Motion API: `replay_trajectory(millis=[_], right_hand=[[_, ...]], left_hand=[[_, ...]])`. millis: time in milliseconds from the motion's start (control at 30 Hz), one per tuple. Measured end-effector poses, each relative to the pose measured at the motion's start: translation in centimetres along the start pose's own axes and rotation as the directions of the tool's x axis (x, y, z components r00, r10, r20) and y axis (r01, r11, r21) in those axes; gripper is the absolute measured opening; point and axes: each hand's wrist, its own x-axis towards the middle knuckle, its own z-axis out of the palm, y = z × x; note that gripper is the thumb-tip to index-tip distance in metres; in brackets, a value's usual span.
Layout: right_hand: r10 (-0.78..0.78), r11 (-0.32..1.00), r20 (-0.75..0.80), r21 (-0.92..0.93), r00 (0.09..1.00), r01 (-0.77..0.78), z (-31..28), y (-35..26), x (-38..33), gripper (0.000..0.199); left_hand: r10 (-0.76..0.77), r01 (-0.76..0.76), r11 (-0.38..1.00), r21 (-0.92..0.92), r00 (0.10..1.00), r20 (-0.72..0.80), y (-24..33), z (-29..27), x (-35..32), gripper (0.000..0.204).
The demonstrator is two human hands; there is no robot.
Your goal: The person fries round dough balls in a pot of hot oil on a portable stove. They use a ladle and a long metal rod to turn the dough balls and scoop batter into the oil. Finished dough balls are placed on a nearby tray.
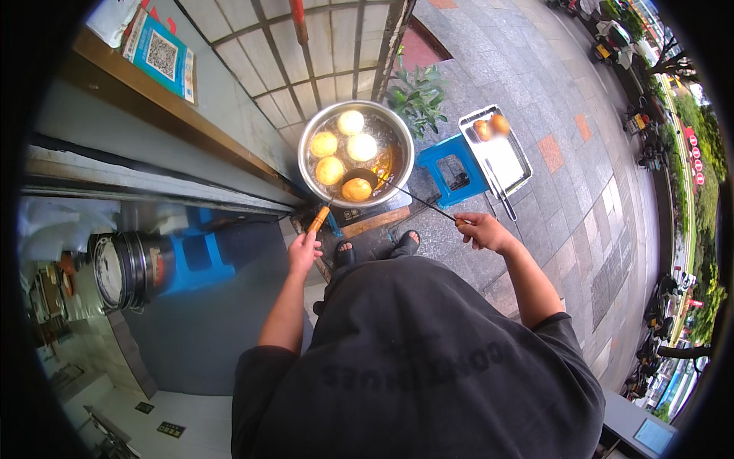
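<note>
A wide metal pan (409, 157) of hot oil stands in front of me, with several round pieces of frying dough (329, 170) in it, pale to golden. My left hand (304, 252) is closed around the wooden handle (318, 219) of a tool that reaches over the near rim. My right hand (482, 231) grips a long thin dark rod (428, 204) slanting into the pan from the right. A dark round ladle head (359, 177) lies in the oil against the nearest golden ball (356, 190); which tool it belongs to is unclear.
Right of the pan, a blue plastic stool (451, 170) bears a metal tray (522, 177) with browned balls (492, 128) and tongs (501, 191). A leafy plant (417, 99) grows behind. A tiled wall (336, 42) and a metal-edged counter (183, 122) close off the left.
</note>
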Motion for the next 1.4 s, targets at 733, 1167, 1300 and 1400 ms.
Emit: replay_trajectory(millis=[733, 1167, 1300, 1400], right_hand=[[0.115, 0.968, 0.095, 0.214, 0.989, -0.133, 1.2, 2.0, -0.3, 0.042], [0.142, 0.916, 0.174, 0.351, 0.974, -0.196, 1.1, 2.2, -0.2, 0.037], [0.16, 0.86, 0.252, 0.438, 0.954, -0.26, 1.0, 2.1, 0.2, 0.034], [0.158, 0.822, 0.29, 0.492, 0.944, -0.288, 0.9, 2.1, 0.2, 0.033]], left_hand=[[-0.049, 0.049, 0.997, 0.054, 0.999, -0.002, -1.5, 0.6, 0.2, 0.046], [-0.059, 0.059, 0.997, 0.043, 0.998, 0.011, -1.2, 0.7, 0.0, 0.045], [-0.056, 0.055, 0.998, 0.036, 0.998, 0.026, -1.4, 0.8, -0.1, 0.044], [-0.062, 0.06, 0.997, 0.037, 0.998, 0.031, -1.4, 1.0, -0.3, 0.044]])
